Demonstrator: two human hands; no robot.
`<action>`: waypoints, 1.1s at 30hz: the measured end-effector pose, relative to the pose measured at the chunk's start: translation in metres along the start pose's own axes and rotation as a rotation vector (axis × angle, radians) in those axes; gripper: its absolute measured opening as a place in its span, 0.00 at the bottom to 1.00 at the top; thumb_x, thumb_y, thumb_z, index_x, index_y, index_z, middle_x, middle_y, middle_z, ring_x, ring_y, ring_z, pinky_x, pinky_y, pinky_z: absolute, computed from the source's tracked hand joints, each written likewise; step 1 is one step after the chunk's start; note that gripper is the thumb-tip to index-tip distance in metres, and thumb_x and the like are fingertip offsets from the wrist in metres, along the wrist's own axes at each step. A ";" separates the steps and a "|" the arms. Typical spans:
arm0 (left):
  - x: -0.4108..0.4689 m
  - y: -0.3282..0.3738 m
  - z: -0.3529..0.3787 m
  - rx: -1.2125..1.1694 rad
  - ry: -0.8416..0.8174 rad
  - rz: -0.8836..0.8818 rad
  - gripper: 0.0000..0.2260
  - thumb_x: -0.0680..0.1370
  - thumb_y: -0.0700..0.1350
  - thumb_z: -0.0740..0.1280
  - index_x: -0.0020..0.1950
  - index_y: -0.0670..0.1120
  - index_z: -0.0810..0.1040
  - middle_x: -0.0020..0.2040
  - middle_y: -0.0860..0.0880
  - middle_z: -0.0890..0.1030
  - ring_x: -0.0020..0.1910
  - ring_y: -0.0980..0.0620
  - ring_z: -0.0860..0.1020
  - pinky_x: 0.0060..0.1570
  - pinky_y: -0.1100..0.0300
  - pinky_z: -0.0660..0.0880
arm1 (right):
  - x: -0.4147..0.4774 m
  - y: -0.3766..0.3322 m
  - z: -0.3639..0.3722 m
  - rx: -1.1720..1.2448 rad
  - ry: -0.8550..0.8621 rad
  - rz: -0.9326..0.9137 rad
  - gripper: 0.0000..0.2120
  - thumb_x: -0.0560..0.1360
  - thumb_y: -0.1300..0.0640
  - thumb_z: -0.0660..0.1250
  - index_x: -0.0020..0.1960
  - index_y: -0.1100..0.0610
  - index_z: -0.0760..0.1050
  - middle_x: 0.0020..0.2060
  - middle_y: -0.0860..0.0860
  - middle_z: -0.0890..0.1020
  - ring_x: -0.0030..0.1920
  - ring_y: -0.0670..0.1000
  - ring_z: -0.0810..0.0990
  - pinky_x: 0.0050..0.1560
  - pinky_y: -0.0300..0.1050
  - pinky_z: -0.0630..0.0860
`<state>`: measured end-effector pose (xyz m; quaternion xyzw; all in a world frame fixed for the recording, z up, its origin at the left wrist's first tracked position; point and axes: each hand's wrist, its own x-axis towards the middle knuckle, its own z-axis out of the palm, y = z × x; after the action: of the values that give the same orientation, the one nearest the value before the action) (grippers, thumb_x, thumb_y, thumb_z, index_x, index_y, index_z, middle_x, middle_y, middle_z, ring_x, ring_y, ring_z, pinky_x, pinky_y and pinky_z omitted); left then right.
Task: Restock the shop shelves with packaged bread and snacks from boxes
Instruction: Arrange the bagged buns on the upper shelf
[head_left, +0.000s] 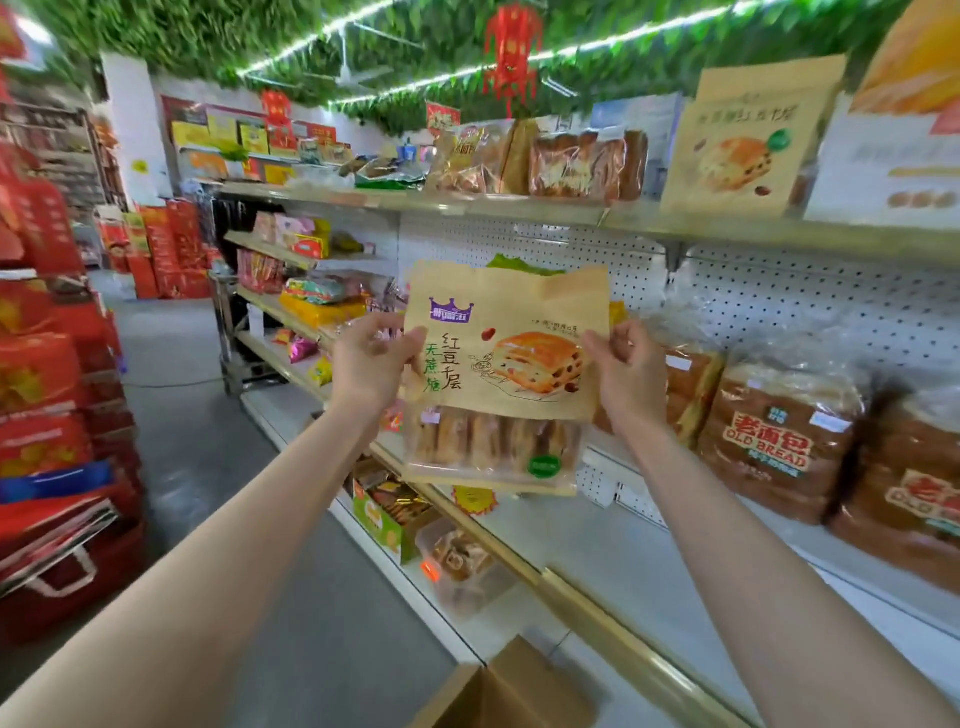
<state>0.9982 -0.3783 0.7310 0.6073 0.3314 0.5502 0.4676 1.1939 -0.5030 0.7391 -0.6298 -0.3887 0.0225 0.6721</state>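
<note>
left hand (374, 358) pinches one side edge of the bread bag (504, 374) | right hand (623, 374) pinches the other, so I read the label upright | bag held above the middle shelf (597, 545), over its bare stretch, likely its slot | Old Bread loaves (774, 441) on that shelf | cardboard box (509, 691) below that shelf

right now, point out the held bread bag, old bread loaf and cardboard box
bread bag (504, 374), head view, printed front
old bread loaf (774, 447), head view, red label
cardboard box (511, 691), head view, open flap
</note>
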 end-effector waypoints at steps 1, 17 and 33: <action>0.001 0.002 0.002 -0.018 -0.028 0.021 0.09 0.75 0.41 0.72 0.53 0.45 0.77 0.42 0.46 0.84 0.35 0.56 0.83 0.41 0.56 0.81 | 0.003 -0.002 -0.001 -0.006 0.013 -0.007 0.08 0.78 0.54 0.67 0.43 0.52 0.70 0.44 0.53 0.82 0.46 0.55 0.82 0.51 0.58 0.79; 0.086 0.029 0.085 -0.060 -0.488 0.038 0.57 0.56 0.64 0.80 0.77 0.47 0.58 0.70 0.47 0.72 0.64 0.51 0.73 0.65 0.50 0.71 | 0.096 -0.038 -0.060 0.014 0.263 -0.035 0.06 0.78 0.53 0.67 0.46 0.53 0.72 0.48 0.52 0.81 0.43 0.46 0.79 0.46 0.41 0.75; 0.170 0.030 0.132 -0.289 -0.769 0.027 0.44 0.56 0.52 0.80 0.68 0.44 0.66 0.57 0.45 0.81 0.51 0.47 0.83 0.47 0.56 0.80 | 0.147 -0.048 -0.038 -0.114 0.478 -0.040 0.03 0.79 0.54 0.65 0.48 0.52 0.72 0.49 0.53 0.81 0.48 0.53 0.81 0.50 0.54 0.80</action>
<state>1.1535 -0.2597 0.8260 0.7010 0.0436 0.3302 0.6306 1.2951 -0.4683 0.8565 -0.6461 -0.2317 -0.1625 0.7088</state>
